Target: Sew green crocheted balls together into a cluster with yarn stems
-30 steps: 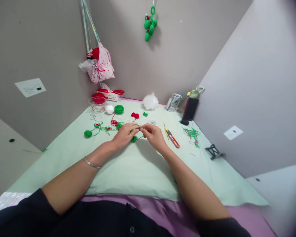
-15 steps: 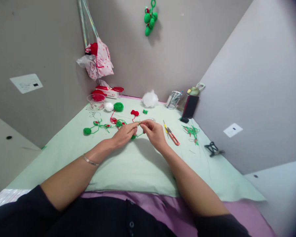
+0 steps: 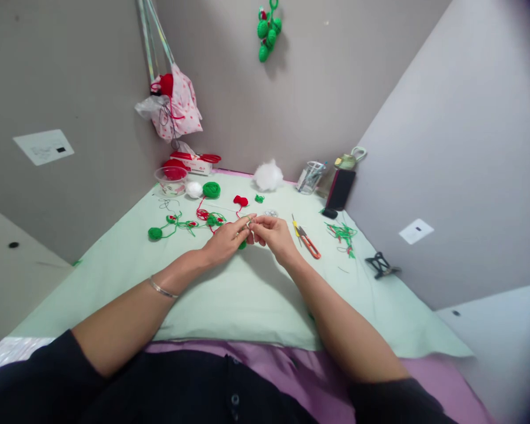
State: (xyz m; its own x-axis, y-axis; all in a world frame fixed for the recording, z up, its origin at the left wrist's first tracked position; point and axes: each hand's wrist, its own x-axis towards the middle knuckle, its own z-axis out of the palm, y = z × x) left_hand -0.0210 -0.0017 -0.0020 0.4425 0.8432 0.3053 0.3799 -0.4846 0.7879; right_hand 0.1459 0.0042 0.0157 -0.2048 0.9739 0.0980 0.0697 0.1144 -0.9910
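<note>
My left hand (image 3: 224,240) and my right hand (image 3: 274,235) meet over the middle of the table. Out from under the left fingers peeks a bit of green yarn (image 3: 242,245), most of it hidden by the hand. The right thumb and fingers are pinched together against the left fingertips; what lies in the pinch is too small to make out. Just beyond the left hand lie tangled green crochet pieces (image 3: 212,220) with red bits. A red yarn bow-like piece (image 3: 241,201) sits behind the hands.
Orange-handled thread snips (image 3: 310,246) lie right of my hands, near green yarn scraps (image 3: 343,232). Along the back are a green yarn ball (image 3: 211,189), white stuffing (image 3: 268,176), a clear cup (image 3: 310,178) and a leaning phone (image 3: 340,189). A plastic tub (image 3: 171,181) stands back left.
My right hand has turned and closed in on the left fingertips. The green strand that ran below its fingers no longer shows. The left hand has barely shifted.
</note>
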